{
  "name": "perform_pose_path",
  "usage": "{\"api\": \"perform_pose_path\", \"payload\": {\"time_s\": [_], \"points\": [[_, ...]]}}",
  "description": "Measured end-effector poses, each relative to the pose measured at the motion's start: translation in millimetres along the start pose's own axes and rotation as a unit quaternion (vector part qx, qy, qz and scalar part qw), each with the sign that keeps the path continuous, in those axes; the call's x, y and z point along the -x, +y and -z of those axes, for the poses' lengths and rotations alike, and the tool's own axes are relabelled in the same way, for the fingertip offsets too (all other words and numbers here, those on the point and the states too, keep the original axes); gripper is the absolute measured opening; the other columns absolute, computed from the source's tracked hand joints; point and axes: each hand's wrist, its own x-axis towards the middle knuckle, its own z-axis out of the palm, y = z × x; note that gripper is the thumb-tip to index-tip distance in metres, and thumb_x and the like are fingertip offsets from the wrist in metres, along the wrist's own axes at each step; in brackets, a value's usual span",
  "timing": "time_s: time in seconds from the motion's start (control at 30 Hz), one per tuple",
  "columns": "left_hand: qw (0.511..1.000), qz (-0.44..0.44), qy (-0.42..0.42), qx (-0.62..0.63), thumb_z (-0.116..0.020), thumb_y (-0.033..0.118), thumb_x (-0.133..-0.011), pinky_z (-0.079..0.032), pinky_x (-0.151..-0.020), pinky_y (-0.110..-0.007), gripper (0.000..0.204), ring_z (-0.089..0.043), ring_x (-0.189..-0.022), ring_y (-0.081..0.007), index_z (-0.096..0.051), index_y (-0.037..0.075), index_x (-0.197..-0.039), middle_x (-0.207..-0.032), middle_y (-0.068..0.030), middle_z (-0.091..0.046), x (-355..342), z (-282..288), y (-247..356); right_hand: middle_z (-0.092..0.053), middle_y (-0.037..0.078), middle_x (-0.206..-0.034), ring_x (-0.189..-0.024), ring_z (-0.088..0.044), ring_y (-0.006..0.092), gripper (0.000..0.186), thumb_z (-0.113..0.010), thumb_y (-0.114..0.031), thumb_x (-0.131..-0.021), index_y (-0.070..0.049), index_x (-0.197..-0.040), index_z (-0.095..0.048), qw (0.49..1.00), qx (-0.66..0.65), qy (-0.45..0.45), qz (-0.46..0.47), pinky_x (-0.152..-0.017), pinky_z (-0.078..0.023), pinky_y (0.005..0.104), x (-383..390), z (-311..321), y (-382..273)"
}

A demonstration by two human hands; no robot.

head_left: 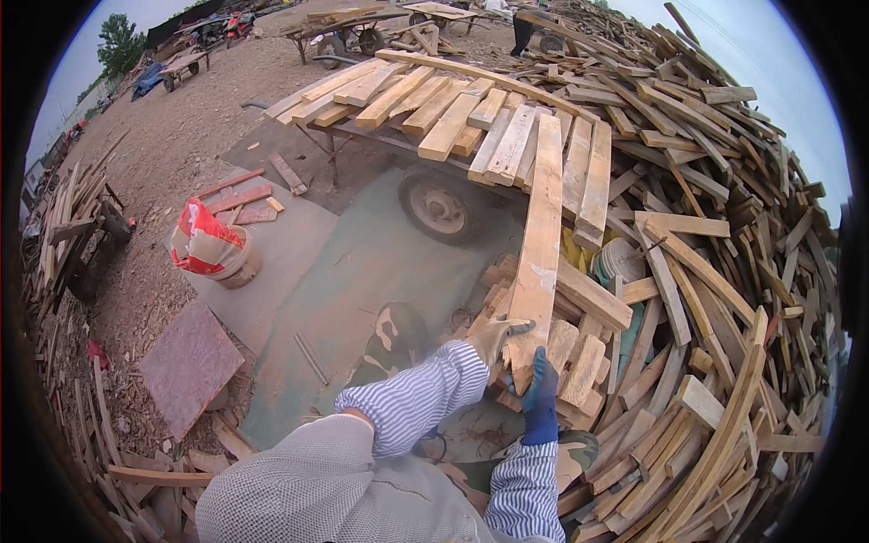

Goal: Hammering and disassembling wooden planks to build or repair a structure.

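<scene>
A long, pale wooden plank (540, 231) slopes away from me, its far end up at the boards on the cart. Its near end is splintered and lies between my hands. My left hand (498, 337), in a light work glove, is closed on the plank's left edge, thumb across the top. On the right edge, near the broken end, my right hand (540, 398) grips in a blue glove. Beneath and beside the plank is a stack of short wood blocks (579, 369). Several boards (434, 104) lie side by side on the cart ahead.
The cart's wheel (438, 206) stands beyond a green ground sheet (317, 262). To the left are a bucket with a red and white sack (210, 242) and a square reddish panel (191, 366). A large heap of scrap lumber (724, 226) rises on the right. A person (522, 34) is far off.
</scene>
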Motion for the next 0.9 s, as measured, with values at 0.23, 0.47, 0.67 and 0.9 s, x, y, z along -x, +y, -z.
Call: {"api": "perform_pose_path", "payload": {"time_s": [0.23,0.47,0.67,0.9], "points": [[0.995,0.032,-0.021,-0.095,-0.070,0.008,-0.089,-0.053,-0.099,-0.037,0.054,-0.065,-0.114,-0.0256,-0.052,-0.002,-0.139,-0.126,-0.0147,-0.065,6.6,11.0,1.1,-0.070,0.011,-0.092,-0.067,-0.068,0.0225,0.052,-0.059,-0.051,-0.097,-0.004,-0.118,-0.060,0.999,0.021,-0.018,-0.022,-0.051,-0.055,0.0335,2.5,-7.5,0.0],[0.830,0.385,0.120,0.387,-0.069,0.021,-0.094,-0.053,-0.096,-0.044,0.046,-0.066,-0.109,-0.0269,-0.056,0.000,-0.132,-0.123,-0.0147,-0.066,-14.9,2.4,19.1,-0.070,0.012,-0.097,-0.072,-0.070,0.0269,0.054,-0.056,-0.052,-0.098,-0.002,-0.120,-0.059,0.999,0.020,-0.026,0.002,-0.055,-0.058,0.0353,2.9,-6.1,-0.5],[0.828,0.401,0.136,0.367,-0.067,0.029,-0.095,-0.055,-0.084,-0.047,0.039,-0.069,-0.098,-0.0294,-0.061,0.000,-0.121,-0.110,-0.0153,-0.071,-11.4,1.2,43.3,-0.069,0.014,-0.104,-0.081,-0.071,0.0266,0.051,-0.054,-0.046,-0.101,-0.001,-0.125,-0.058,0.998,0.015,-0.056,0.002,-0.060,-0.060,0.0368,-7.9,3.8,13.3],[0.824,0.396,0.104,0.391,-0.064,0.033,-0.096,-0.051,-0.082,-0.053,0.036,-0.067,-0.092,-0.0303,-0.060,0.008,-0.121,-0.105,-0.0134,-0.070,-16.7,2.1,30.7,-0.069,0.014,-0.106,-0.085,-0.070,0.0255,0.049,-0.056,-0.044,-0.100,-0.001,-0.123,-0.059,0.999,-0.004,-0.036,0.037,-0.063,-0.060,0.0371,-1.1,-6.2,6.5]]}}
